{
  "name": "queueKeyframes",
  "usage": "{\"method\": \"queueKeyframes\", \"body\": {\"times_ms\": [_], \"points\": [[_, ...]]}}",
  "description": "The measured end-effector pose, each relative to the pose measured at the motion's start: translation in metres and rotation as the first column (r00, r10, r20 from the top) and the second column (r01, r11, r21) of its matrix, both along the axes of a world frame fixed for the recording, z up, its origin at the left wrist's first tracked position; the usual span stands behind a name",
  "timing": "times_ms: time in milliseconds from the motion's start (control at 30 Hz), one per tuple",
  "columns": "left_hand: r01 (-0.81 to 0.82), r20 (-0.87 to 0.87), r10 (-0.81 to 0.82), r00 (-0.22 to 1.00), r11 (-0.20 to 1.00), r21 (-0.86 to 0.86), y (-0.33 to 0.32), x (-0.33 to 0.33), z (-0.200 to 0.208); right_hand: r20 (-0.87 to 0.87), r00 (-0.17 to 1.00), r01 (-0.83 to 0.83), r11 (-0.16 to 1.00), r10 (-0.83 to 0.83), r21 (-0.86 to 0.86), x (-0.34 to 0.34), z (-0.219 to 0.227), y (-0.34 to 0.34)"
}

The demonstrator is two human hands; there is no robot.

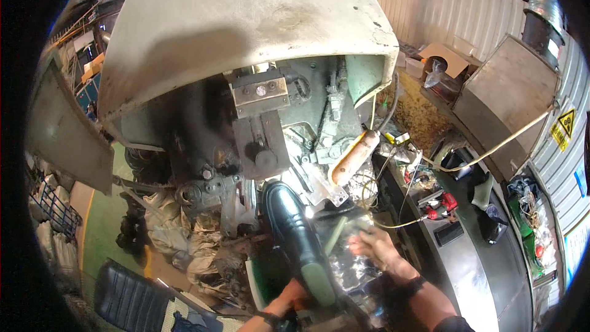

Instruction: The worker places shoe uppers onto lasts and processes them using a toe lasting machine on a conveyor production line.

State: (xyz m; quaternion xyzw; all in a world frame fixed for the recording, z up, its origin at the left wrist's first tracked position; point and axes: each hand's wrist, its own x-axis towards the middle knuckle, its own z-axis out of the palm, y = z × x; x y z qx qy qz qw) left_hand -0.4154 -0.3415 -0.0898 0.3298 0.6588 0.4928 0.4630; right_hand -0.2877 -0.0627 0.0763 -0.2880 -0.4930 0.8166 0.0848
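Where the black shoe (284, 218) is: below the machine's dark metal block (260, 141), toe up toward it and heel end down toward the person, tilted slightly so the heel lies further right; whether the toe touches the metal cannot be told.
Left hand (294, 295): at the lower left of the shoe, beside the heel end, its fingers passing out of sight behind it; it seems to be closed around that end, though how firmly cannot be seen.
Right hand (376, 249): loosely open with fingers apart and blurred, nothing visible in its grasp; it is right of the shoe, near a pale green strip (336, 235).
Green piece at the heel (318, 284): smooth-looking and set in the shoe's opening, perhaps the top of a form inside; if so, the shoe would be stiff and heavier than an empty one.
Glossy upper: probably somewhat slippery and easily scuffed, so fingertips or nails dragged over it could mark it; not likely to break.
Best hold: around the heel end, palm beneath, with a light second hand at the side of the midfoot, leaving the toe clear of the bright metal bracket (322, 189).
Cream hood (246, 18): arches above the block.
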Motion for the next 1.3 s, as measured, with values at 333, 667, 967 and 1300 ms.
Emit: {"method": "queueKeyframes", "body": {"times_ms": [333,667,967,1300], "points": [[-0.076,-0.381,-0.048,0.923,0.95,-0.303,-0.084,0.007,0.108,-0.1,0.995,-0.022,0.999,0.027,0.047,0.007,0.041,-0.029],[-0.264,-0.383,0.279,0.881,0.96,0.092,-0.163,0.033,0.26,-0.162,0.958,-0.054,0.701,0.237,0.711,0.084,0.098,-0.111],[-0.833,0.189,0.888,0.42,0.295,0.467,-0.058,0.081,0.365,-0.197,0.744,0.317,-0.078,0.638,0.945,0.162,0.115,-0.159],[-0.317,0.383,0.171,0.908,0.878,0.358,0.152,0.236,0.25,-0.626,0.77,0.626,0.332,-0.123,0.705,0.366,0.082,-0.096]]}}
